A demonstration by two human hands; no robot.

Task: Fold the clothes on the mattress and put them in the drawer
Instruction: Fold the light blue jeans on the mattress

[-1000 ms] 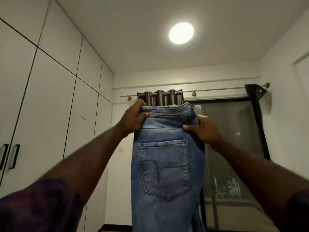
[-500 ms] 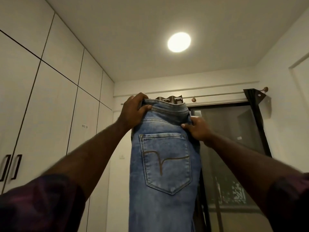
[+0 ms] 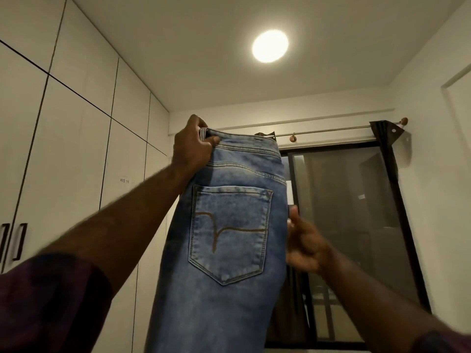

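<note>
1. The jeans (image 3: 229, 250) hang upright in front of the person, long axis vertical, waistband up, back pocket (image 3: 229, 233) facing the camera; the legs run out of view at the bottom edge.
2. The left hand (image 3: 192, 146) grips the waistband's left corner, thumb on the near face and fingers curled behind, and appears to carry the weight.
3. The right hand (image 3: 303, 245) sits lower, at the jeans' right edge beside the pocket. It is blurred: the thumb points up against the edge, but I cannot tell whether the fingers pinch the cloth or only touch it.
4. So the jeans lie to the right of the left hand's fingers and to the left of the right hand's; the left is the one at the top.
5. Judgement: the jeans are doubled leg on leg, and the next fold needs a hand further down.
6. Around: wardrobe doors (image 3: 76, 161) at left, a dark window (image 3: 356, 225) and curtain rod (image 3: 331, 129) behind, a ceiling light (image 3: 270, 46). Nothing blocks the hands. Mattress and drawer are out of view.
</note>
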